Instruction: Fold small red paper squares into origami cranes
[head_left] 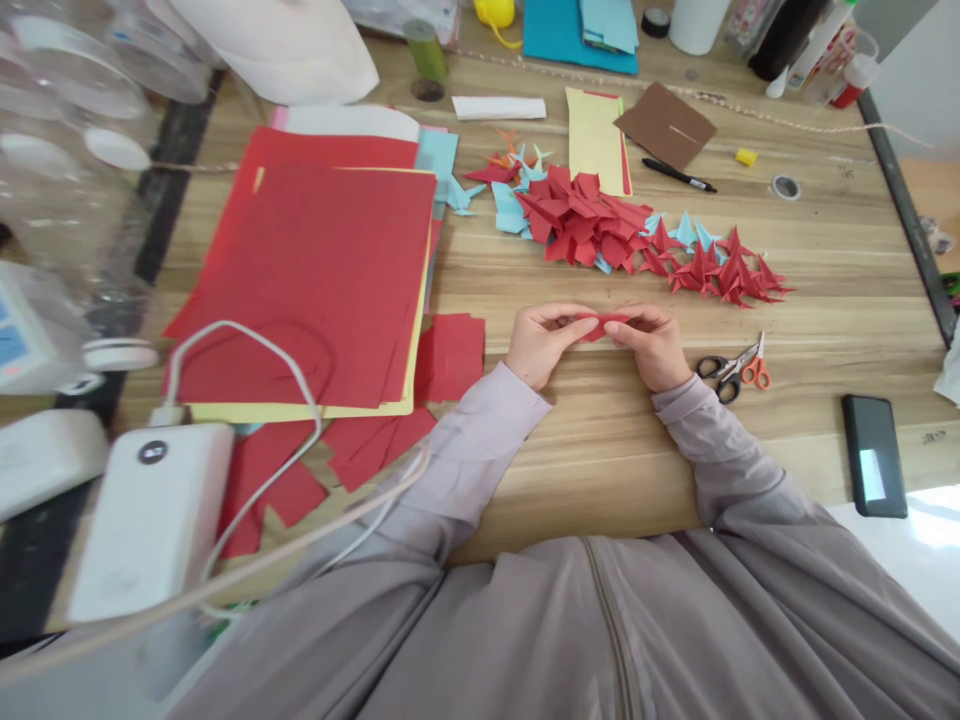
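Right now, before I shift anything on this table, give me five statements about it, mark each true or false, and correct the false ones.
1. The left hand and the right hand both hold one small red paper. True.
2. The top sheet of the large stack is blue. False: the top sheet is red.
3. A white cable is plugged into the white power bank. True.
4. The orange-handled scissors lie left of the left hand. False: the orange-handled scissors lie right of the right hand.
5. The phone lies right of the orange-handled scissors. True.
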